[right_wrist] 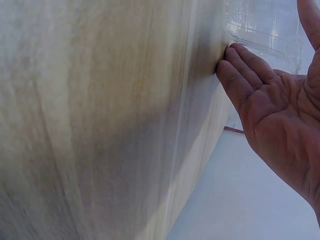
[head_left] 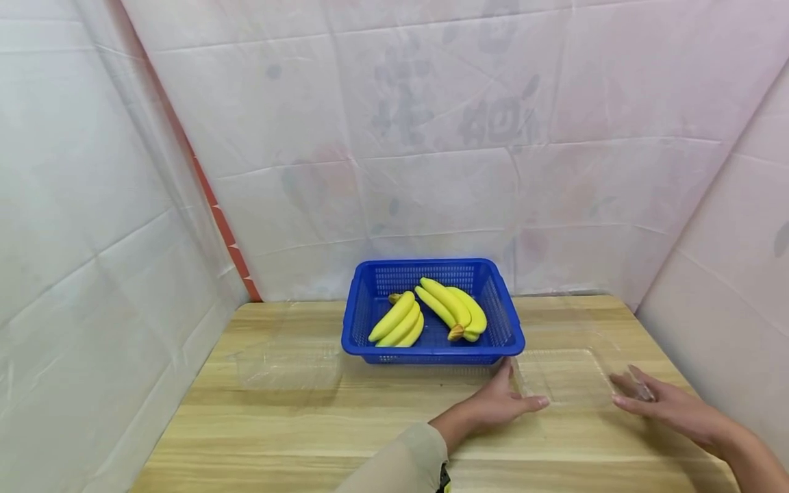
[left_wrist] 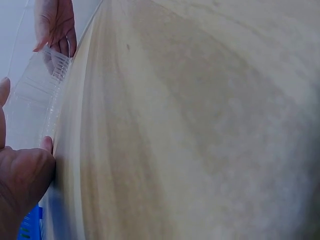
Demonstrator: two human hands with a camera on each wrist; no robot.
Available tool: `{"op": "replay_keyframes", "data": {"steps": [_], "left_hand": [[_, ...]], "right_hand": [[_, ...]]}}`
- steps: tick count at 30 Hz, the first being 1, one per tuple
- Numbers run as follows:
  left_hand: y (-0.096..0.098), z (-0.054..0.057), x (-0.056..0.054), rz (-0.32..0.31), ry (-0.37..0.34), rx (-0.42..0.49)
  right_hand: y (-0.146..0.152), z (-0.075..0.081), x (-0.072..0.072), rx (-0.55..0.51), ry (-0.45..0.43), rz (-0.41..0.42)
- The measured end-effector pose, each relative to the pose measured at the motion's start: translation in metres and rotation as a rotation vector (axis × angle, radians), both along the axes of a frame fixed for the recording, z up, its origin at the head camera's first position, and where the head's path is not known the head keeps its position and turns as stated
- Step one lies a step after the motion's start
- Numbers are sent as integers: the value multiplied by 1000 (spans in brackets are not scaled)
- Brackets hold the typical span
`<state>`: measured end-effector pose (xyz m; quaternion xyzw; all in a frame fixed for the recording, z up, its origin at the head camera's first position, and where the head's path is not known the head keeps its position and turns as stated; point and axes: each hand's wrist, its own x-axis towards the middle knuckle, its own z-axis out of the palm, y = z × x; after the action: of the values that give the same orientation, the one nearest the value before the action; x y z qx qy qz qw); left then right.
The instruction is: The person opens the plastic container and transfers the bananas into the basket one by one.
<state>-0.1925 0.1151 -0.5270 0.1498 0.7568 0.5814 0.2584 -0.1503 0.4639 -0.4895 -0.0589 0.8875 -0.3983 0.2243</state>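
A clear plastic box (head_left: 570,375) lies on the right half of the table between two hands. My left hand (head_left: 496,402) is at its left side, fingers stretched toward the back and thumb pointing along the near edge. At the opposite end is my right hand (head_left: 674,409), its fingertips at the box's corner. In the right wrist view the right hand's fingers (right_wrist: 247,65) are straight and side by side, with clear plastic just past their tips. The left wrist view has the box (left_wrist: 32,107) spanning the space between both hands.
A blue basket (head_left: 431,352) stands at the back middle, close behind the left hand. Two bunches of yellow bananas, one left (head_left: 399,322) and one right (head_left: 453,305), lie inside. Another clear plastic box (head_left: 286,370) is on the left of the table (head_left: 277,438). White sheeting (head_left: 431,198) encloses the back and sides.
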Motion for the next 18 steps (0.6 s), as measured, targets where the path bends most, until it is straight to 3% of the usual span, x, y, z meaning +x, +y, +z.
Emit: {"op": "replay_keyframes", "data": {"steps": [8, 18], "left_hand": [[2, -1, -1, -11, 20, 14], [0, 0, 3, -6, 42, 25]], "right_hand": [[0, 4, 0, 128, -5, 17], [-1, -6, 6, -3, 45, -8]]}}
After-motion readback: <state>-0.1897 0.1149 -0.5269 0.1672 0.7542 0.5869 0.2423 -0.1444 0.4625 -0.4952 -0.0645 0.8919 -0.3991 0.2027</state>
